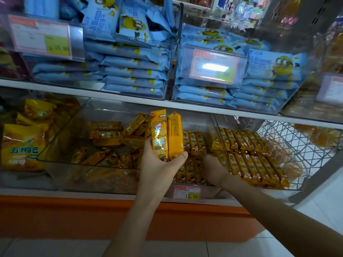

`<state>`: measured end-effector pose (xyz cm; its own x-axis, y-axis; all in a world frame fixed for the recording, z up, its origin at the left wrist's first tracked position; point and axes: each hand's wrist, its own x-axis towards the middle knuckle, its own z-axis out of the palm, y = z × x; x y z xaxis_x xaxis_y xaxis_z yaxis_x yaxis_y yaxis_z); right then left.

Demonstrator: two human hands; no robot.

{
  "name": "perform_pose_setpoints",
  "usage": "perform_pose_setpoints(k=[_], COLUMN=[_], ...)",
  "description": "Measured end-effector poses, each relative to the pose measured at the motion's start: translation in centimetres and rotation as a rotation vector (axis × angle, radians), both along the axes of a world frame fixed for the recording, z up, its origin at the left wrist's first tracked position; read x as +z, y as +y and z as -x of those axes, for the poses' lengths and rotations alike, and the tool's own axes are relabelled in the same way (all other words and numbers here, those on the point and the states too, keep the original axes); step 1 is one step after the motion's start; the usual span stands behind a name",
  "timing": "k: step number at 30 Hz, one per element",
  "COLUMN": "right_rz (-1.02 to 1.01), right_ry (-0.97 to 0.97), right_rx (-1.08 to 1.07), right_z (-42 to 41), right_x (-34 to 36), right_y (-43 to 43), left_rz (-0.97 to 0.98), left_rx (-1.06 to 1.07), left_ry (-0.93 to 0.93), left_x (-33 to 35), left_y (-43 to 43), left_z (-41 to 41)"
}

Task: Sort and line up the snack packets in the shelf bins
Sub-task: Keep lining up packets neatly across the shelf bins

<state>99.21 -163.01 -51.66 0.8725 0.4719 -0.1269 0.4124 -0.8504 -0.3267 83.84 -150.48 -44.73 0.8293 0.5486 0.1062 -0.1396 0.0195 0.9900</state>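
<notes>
Lower bin [92, 179] is open on top, but the upper shelf edge [130, 101] hangs low over its back. Loose packets [105, 134] heap mid-bin; bare floor back-left, I think, glare hides it. Clear divider [216, 127] walls the right. Left hand [157, 167] gripping two upright packets [167, 135] blocks the centre.

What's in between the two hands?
Lined-up small yellow packets in the clear bin lie between the left hand, which grips two long packets, and the right hand. The head view shows it.
</notes>
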Motion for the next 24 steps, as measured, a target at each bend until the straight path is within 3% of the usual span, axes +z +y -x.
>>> perform_pose_setpoints(k=[3,6,8,10,14,19,24], right_rz=[-0.145,-0.523,-0.828,-1.008,-0.968,-1.123,-1.049], right_ry=[-0.010,-0.009,0.134,0.349,0.430,0.553,0.532], right_rx=[0.061,0.115,0.091,0.023,-0.013,-0.066,-0.054], right_z=[1.8,4.2,5.7,6.5,6.8,6.6,7.2], right_x=[1.0,3.3,5.5,7.1,7.5,6.7,6.6], right_y=[-0.1,-0.5,-0.6,-1.0,-2.2,-3.6,-4.0], left_rz=[-0.003,-0.014,-0.040,-0.066,-0.028,0.050,-0.075], left_rx=[-0.039,-0.083,-0.116,-0.157,-0.223,-0.222,-0.180], left_ry=[0.015,0.044,0.073,0.105,0.120,0.140,0.119], left_x=[-0.2,-0.5,-0.9,-1.3,-1.8,-1.8,-2.5], left_y=[-0.7,-1.3,-1.7,-2.0,-2.7,-3.6,-4.0], left_z=[-0.2,-0.4,-0.6,-0.9,-1.1,-1.4,-1.7])
